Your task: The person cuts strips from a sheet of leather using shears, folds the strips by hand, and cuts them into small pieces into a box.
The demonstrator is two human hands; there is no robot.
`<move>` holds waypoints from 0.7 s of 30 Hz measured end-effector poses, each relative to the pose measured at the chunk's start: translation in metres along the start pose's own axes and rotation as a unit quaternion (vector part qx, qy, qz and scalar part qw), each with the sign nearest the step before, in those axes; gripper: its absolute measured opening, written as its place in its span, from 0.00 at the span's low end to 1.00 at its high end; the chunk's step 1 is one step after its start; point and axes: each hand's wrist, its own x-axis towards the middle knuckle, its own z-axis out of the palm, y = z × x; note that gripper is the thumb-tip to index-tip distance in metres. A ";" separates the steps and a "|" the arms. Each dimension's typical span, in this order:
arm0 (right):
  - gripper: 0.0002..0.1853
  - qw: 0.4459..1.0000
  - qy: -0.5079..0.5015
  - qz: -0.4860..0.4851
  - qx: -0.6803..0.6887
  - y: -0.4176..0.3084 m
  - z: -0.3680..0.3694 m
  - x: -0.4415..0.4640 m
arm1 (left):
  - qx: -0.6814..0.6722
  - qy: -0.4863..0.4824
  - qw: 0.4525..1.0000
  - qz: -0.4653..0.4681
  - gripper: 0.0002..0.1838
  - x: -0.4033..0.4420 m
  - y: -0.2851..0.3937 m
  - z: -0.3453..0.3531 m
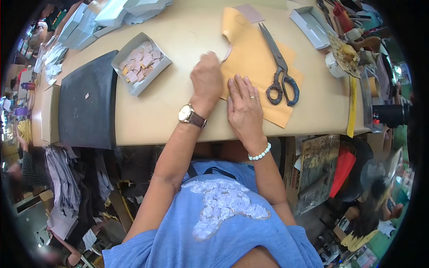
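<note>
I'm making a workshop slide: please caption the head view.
Right hand rests on an orange sheet, left hand beside its edge, scissors lying on it, small pieces in a box nearby.

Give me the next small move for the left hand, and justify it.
Probably press the left edge of the yellow sheet down with the left hand: that edge seems to curl beside the bent fingers, and the right hand lies flat on the sheet, where it could steady it.
</note>
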 end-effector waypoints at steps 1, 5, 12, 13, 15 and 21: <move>0.20 1.000 -0.002 0.001 0.000 -0.001 0.000 -0.001 | -0.008 0.002 1.000 -0.008 0.06 0.002 -0.004 -0.001; 0.20 1.000 0.003 -0.002 -0.011 -0.002 0.000 0.001 | -0.051 0.009 0.998 0.034 0.07 0.012 -0.001 -0.015; 0.21 1.000 -0.003 -0.001 0.003 -0.001 -0.002 0.003 | 0.000 -0.027 0.997 0.068 0.08 0.016 0.000 0.002; 0.21 1.000 -0.001 -0.002 0.003 -0.001 0.000 0.002 | 0.006 -0.023 0.998 0.065 0.09 0.017 0.000 0.004; 0.21 1.000 0.002 -0.003 0.002 0.000 0.001 0.000 | 0.019 -0.015 0.998 0.060 0.09 0.019 0.001 0.006; 0.20 1.000 0.012 -0.012 -0.005 -0.001 0.001 0.000 | -0.017 -0.048 0.995 0.080 0.04 0.023 0.000 -0.003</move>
